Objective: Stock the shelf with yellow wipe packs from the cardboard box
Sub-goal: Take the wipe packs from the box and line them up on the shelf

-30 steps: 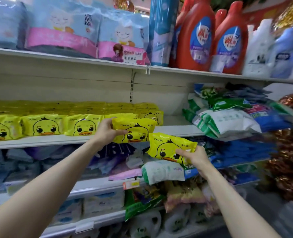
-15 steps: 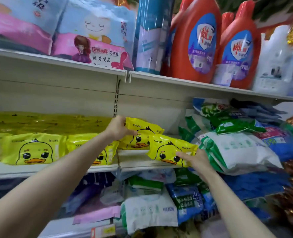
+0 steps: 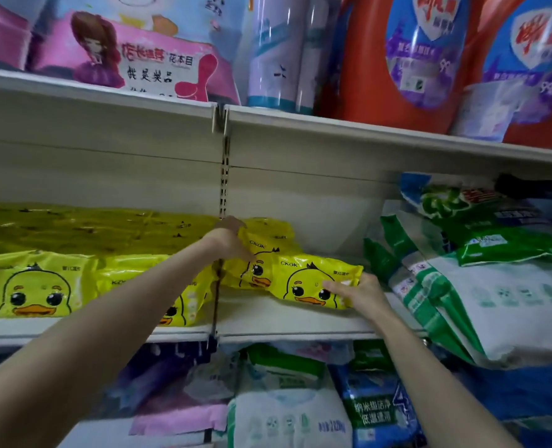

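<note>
Both packs are on the shelf (image 3: 300, 321) now, no longer held out in front. My left hand (image 3: 227, 237) pushes its yellow pack (image 3: 261, 250) back; my right hand (image 3: 358, 294) sets the second pack (image 3: 313, 282) down, overlapping it.

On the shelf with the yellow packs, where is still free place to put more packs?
Bare shelf shows in front of the pack under the right hand, and behind it up to the back wall, beside the green-and-white bags. Left of the left hand, yellow packs crowd the shelf.
</note>
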Demonstrator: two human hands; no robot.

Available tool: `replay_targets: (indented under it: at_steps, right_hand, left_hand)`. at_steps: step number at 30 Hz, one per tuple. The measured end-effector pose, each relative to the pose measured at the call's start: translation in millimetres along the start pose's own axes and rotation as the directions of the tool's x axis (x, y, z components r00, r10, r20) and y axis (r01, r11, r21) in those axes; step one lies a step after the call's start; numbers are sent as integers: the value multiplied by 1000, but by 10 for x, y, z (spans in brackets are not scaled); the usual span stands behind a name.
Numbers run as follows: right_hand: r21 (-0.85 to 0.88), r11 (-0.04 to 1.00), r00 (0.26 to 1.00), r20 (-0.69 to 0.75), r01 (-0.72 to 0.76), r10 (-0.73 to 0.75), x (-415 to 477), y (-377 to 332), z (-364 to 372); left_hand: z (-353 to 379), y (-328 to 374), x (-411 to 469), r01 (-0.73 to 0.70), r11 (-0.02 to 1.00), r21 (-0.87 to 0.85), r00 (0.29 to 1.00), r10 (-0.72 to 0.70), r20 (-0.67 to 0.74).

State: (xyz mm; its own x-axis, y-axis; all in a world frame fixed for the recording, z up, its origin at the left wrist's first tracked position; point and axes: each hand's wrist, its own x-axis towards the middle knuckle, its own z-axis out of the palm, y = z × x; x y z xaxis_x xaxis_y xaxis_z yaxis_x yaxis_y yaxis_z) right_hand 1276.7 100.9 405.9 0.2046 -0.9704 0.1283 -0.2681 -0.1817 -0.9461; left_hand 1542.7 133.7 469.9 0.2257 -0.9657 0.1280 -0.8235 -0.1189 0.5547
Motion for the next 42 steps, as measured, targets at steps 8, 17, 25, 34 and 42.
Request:
replay_targets:
  at_steps: [8, 17, 25, 34, 42]
  right_hand:
    - [1, 1000, 994, 105, 29, -29, 189, 50, 144]
    - [79, 991, 989, 88, 111, -118, 182, 45, 451]
    - [58, 987, 985, 84, 147, -151, 198, 6, 698]
    - [-98, 984, 988, 54, 150, -145, 156, 39, 762]
    - [-255, 959, 971, 228, 126, -67, 147, 48, 669]
  left_hand:
    - [-156, -84, 5, -71, 985, 156, 997, 71, 3]
    - [-267, -82, -133, -130, 988, 78, 991, 128, 23]
    - [-228, -60, -204, -121, 966, 227, 984, 87, 156]
    - [-101, -91, -191, -133, 917, 375, 980, 64, 190]
    - [-56, -107, -157, -157, 909, 387, 981, 97, 169]
